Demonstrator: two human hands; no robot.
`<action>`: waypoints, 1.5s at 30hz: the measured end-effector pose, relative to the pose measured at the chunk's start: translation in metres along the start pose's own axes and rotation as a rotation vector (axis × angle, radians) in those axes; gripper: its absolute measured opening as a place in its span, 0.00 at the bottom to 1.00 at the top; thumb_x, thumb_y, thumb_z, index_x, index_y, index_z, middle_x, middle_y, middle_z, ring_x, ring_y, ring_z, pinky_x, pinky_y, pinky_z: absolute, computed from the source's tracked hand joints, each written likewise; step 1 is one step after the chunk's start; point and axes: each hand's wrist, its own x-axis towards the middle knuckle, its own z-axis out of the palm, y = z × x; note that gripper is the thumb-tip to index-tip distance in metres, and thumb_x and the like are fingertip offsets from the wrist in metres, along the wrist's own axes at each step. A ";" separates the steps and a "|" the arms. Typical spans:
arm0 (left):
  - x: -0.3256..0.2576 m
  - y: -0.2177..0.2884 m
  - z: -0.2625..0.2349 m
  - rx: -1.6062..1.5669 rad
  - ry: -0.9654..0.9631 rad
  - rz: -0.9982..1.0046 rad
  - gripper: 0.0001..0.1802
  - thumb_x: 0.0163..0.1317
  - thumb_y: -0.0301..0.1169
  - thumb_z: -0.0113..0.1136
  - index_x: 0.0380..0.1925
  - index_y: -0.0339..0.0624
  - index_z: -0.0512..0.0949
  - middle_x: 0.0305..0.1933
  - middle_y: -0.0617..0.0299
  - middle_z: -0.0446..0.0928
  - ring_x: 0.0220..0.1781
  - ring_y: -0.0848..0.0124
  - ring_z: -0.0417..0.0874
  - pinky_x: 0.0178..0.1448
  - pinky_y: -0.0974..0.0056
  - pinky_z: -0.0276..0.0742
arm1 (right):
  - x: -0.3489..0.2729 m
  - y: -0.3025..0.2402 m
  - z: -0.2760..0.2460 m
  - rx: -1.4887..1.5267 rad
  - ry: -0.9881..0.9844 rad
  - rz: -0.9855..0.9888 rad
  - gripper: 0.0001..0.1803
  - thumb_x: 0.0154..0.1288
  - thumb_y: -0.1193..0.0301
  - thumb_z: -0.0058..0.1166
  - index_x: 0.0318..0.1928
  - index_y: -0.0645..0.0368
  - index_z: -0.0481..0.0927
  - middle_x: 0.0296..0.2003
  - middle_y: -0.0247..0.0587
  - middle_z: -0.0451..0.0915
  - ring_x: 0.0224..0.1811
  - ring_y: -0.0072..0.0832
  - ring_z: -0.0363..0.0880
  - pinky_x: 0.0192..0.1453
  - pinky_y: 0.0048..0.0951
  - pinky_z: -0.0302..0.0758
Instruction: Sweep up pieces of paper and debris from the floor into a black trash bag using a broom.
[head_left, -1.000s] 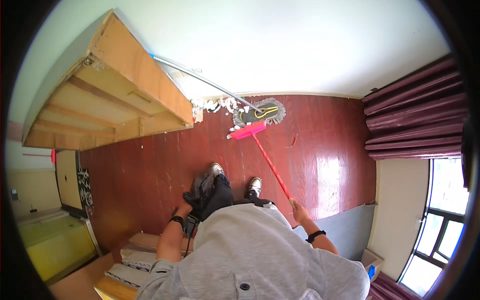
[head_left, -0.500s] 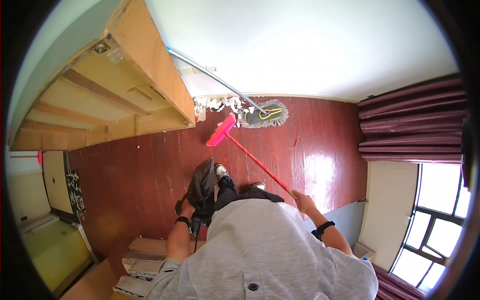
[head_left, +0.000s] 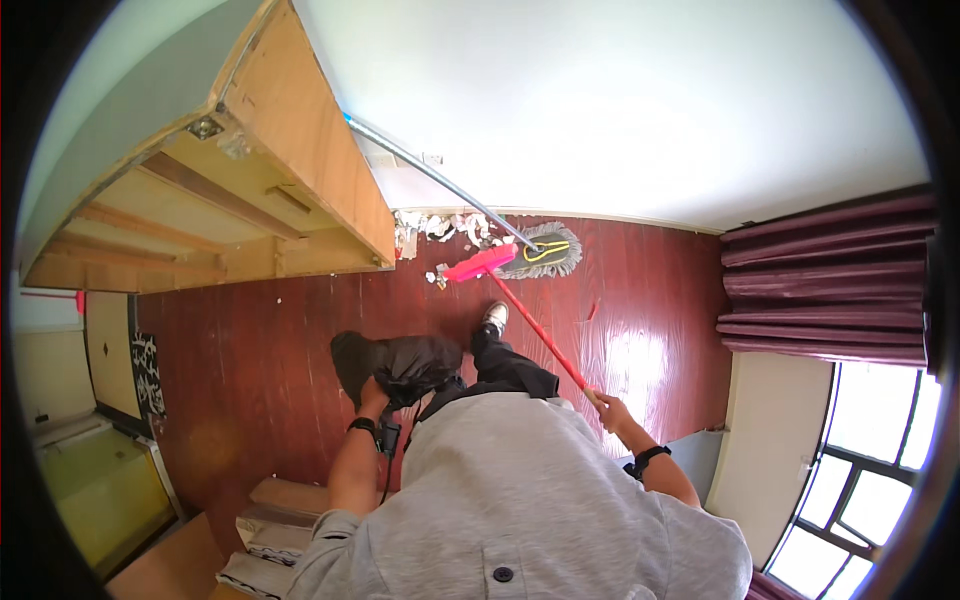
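My right hand [head_left: 612,409] is wrapped round the lower end of a red broom handle. The pink broom head [head_left: 482,263] is at the far side, beside a grey dust mop [head_left: 552,250] that leans against the wall. Scraps of white litter [head_left: 440,227] lie along the wall's foot, with a few smaller bits near the broom's left end. In my left hand [head_left: 374,393] is a black plastic bag [head_left: 395,362], hanging limp to the left of my legs. The fingers of that hand are partly hidden by the bag.
A wooden cabinet [head_left: 320,150] juts out at the upper left over dark red floorboards [head_left: 250,340]. Purple curtains [head_left: 825,275] and a window [head_left: 870,480] are on the right. Flattened cardboard [head_left: 290,495] lies at the lower left, near a yellowish glass-topped unit [head_left: 95,500].
The broom head has swung right, up to the mop, and small litter bits now show left of it. The black bag has shifted left and spread out. One foot has stepped forward.
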 end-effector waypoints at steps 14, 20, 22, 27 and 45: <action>0.022 -0.006 0.036 -0.450 -0.004 -0.457 0.28 0.56 0.51 0.53 0.49 0.40 0.73 0.45 0.52 0.77 0.41 0.56 0.79 0.41 0.52 0.71 | 0.051 0.016 -0.094 -0.647 0.055 -0.047 0.22 0.68 0.59 0.38 0.62 0.36 0.63 0.33 0.53 0.80 0.37 0.50 0.79 0.41 0.49 0.73; 0.035 0.101 0.012 -0.383 -0.216 -0.575 0.42 0.52 0.61 0.53 0.62 0.49 0.60 0.58 0.53 0.69 0.50 0.41 0.72 0.47 0.35 0.64 | 0.100 0.014 -0.108 -0.247 0.055 -0.348 0.21 0.67 0.66 0.40 0.61 0.45 0.67 0.41 0.54 0.79 0.44 0.50 0.78 0.48 0.43 0.73; 0.034 0.087 0.022 -0.449 -0.100 -0.683 0.27 0.56 0.50 0.55 0.47 0.40 0.73 0.42 0.57 0.76 0.35 0.64 0.76 0.37 0.56 0.72 | 0.113 0.014 -0.103 -0.162 0.028 -0.409 0.21 0.67 0.67 0.40 0.61 0.48 0.67 0.42 0.54 0.79 0.45 0.49 0.78 0.49 0.40 0.73; 0.021 0.086 0.040 -0.291 -0.246 -0.723 0.32 0.59 0.55 0.48 0.54 0.42 0.68 0.49 0.55 0.73 0.44 0.58 0.74 0.41 0.47 0.69 | 0.084 0.010 -0.099 0.003 -0.019 -0.429 0.22 0.67 0.68 0.40 0.61 0.52 0.66 0.41 0.52 0.80 0.43 0.45 0.79 0.48 0.35 0.73; -0.017 0.057 0.036 0.020 -0.218 0.054 0.20 0.54 0.38 0.56 0.45 0.39 0.75 0.43 0.50 0.78 0.48 0.56 0.78 0.49 0.61 0.72 | 0.032 0.024 -0.066 -0.459 -0.041 -0.246 0.21 0.68 0.59 0.38 0.59 0.44 0.67 0.34 0.55 0.79 0.36 0.54 0.77 0.39 0.52 0.72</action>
